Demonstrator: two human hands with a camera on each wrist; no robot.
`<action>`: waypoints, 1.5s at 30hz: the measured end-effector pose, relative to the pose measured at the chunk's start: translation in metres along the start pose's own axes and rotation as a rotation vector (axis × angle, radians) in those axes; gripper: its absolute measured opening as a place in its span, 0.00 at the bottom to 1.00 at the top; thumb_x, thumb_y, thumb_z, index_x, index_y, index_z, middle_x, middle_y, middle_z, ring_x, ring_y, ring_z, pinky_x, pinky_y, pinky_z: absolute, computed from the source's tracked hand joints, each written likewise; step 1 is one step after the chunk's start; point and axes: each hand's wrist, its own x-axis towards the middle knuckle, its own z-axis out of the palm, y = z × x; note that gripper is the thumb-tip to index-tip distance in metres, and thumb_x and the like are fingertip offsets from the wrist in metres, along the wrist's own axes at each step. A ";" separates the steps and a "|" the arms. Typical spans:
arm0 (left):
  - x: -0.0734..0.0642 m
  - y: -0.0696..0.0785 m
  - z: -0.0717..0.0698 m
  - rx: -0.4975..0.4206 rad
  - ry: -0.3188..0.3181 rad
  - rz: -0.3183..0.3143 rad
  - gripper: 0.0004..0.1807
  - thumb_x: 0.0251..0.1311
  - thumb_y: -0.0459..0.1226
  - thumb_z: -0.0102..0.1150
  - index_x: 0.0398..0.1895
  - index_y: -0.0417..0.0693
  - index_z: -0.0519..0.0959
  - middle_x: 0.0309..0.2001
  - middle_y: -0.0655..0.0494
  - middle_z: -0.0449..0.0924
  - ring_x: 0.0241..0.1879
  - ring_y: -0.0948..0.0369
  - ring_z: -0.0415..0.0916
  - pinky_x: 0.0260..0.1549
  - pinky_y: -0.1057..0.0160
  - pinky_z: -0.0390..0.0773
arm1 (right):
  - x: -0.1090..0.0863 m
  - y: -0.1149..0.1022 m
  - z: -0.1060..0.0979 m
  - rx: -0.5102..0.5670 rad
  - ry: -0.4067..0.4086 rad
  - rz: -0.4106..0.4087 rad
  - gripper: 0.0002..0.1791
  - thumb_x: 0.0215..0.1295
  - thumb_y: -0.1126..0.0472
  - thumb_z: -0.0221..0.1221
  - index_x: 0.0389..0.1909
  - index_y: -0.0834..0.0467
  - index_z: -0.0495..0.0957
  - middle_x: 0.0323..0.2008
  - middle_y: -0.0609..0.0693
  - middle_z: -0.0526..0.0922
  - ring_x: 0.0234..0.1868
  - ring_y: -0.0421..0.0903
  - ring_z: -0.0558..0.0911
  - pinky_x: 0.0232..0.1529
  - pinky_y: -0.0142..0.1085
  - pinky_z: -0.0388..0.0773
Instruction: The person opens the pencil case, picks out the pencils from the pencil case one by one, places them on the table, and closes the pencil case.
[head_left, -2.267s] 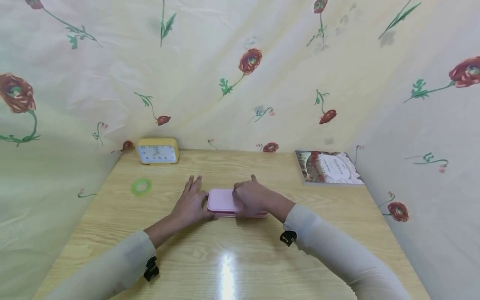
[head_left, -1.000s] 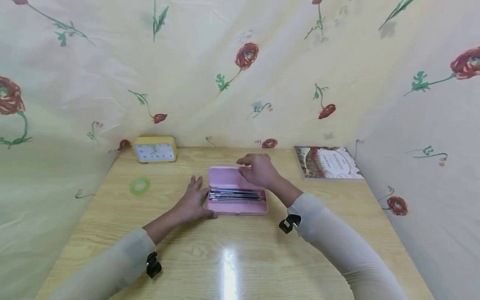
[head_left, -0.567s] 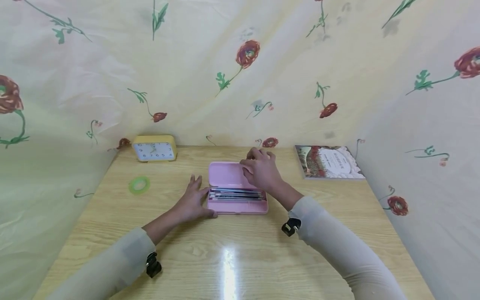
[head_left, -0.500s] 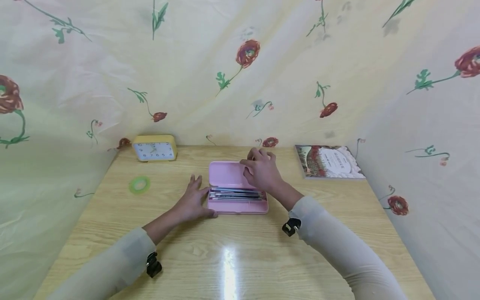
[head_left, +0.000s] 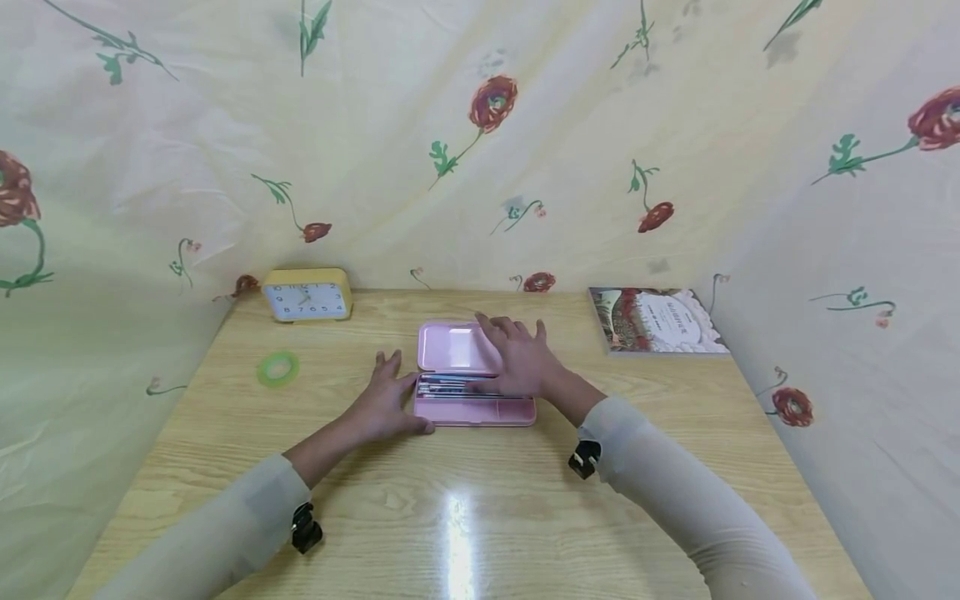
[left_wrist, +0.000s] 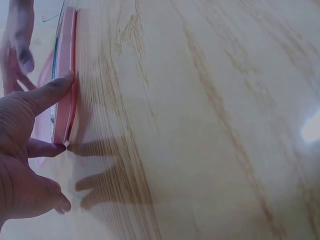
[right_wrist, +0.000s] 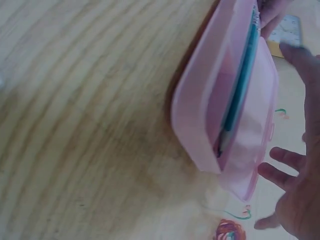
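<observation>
A pink pencil case [head_left: 456, 412] lies on the table with its lid [head_left: 442, 348] tipped back. Several pencils [head_left: 442, 387] lie in its rear compartment; a teal pencil [right_wrist: 240, 90] shows close up in the right wrist view. My left hand [head_left: 384, 407] holds the case's left end, thumb on the front wall and index finger at the end, other fingers spread. Over the right part of the case is my right hand [head_left: 521, 360], fingers spread and thumb above the pencils. It covers part of the lid and pencils; whether the thumb touches them I cannot tell.
A yellow clock [head_left: 307, 295] stands at the back left of the wooden table [head_left: 375, 517]. In front of it lies a green ring, like a tape roll [head_left: 277, 368]. A book [head_left: 658, 322] lies at the back right. Flowered cloth [head_left: 390, 150] hangs behind and beside the table.
The pencil case's lid has swung from closed to back. My right hand has since left the lid's edge and come down nearer the pencils, fingers spreading. My left hand has stayed in place.
</observation>
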 end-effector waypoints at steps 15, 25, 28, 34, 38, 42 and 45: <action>0.000 0.002 -0.001 0.040 -0.003 0.003 0.56 0.51 0.53 0.88 0.82 0.45 0.72 0.88 0.26 0.43 0.88 0.27 0.33 0.79 0.19 0.50 | -0.008 0.008 0.020 0.092 -0.162 -0.092 0.84 0.42 0.13 0.74 0.93 0.39 0.36 0.92 0.57 0.40 0.87 0.73 0.59 0.75 0.89 0.40; -0.002 -0.002 -0.001 0.046 -0.006 0.000 0.56 0.51 0.53 0.88 0.82 0.45 0.72 0.88 0.29 0.47 0.89 0.30 0.37 0.81 0.22 0.52 | -0.004 -0.001 0.018 0.061 -0.214 -0.088 0.84 0.42 0.14 0.74 0.93 0.40 0.38 0.92 0.57 0.42 0.86 0.73 0.60 0.74 0.89 0.40; -0.003 -0.003 -0.003 0.026 0.012 -0.003 0.57 0.49 0.53 0.89 0.82 0.45 0.72 0.89 0.31 0.49 0.89 0.31 0.40 0.81 0.24 0.54 | -0.001 -0.005 0.016 0.055 -0.223 -0.093 0.84 0.42 0.14 0.74 0.93 0.40 0.37 0.91 0.57 0.43 0.86 0.73 0.59 0.74 0.90 0.40; 0.002 -0.005 0.002 -0.003 0.040 -0.012 0.63 0.48 0.62 0.87 0.83 0.45 0.67 0.88 0.32 0.48 0.88 0.29 0.44 0.78 0.21 0.59 | -0.001 -0.004 0.015 0.031 -0.250 -0.069 0.84 0.41 0.14 0.74 0.93 0.36 0.36 0.91 0.56 0.44 0.88 0.70 0.58 0.74 0.90 0.38; 0.008 -0.003 0.007 0.015 0.047 0.004 0.72 0.47 0.68 0.84 0.88 0.44 0.57 0.88 0.32 0.49 0.88 0.29 0.44 0.82 0.23 0.53 | -0.002 -0.001 0.015 0.007 -0.259 -0.061 0.83 0.41 0.12 0.73 0.92 0.34 0.36 0.91 0.55 0.44 0.88 0.69 0.57 0.74 0.90 0.39; 0.013 0.000 0.008 0.046 0.050 0.026 0.77 0.47 0.70 0.83 0.90 0.41 0.52 0.88 0.32 0.51 0.89 0.32 0.43 0.85 0.27 0.44 | -0.002 0.000 0.015 0.010 -0.253 -0.070 0.83 0.41 0.12 0.72 0.92 0.34 0.37 0.90 0.56 0.45 0.88 0.71 0.58 0.73 0.90 0.39; 0.016 0.002 0.008 0.095 0.044 0.045 0.79 0.47 0.72 0.81 0.90 0.39 0.50 0.88 0.33 0.51 0.90 0.34 0.42 0.86 0.28 0.40 | -0.002 0.000 0.014 0.008 -0.254 -0.069 0.82 0.42 0.12 0.72 0.92 0.34 0.38 0.90 0.56 0.46 0.87 0.71 0.59 0.73 0.91 0.40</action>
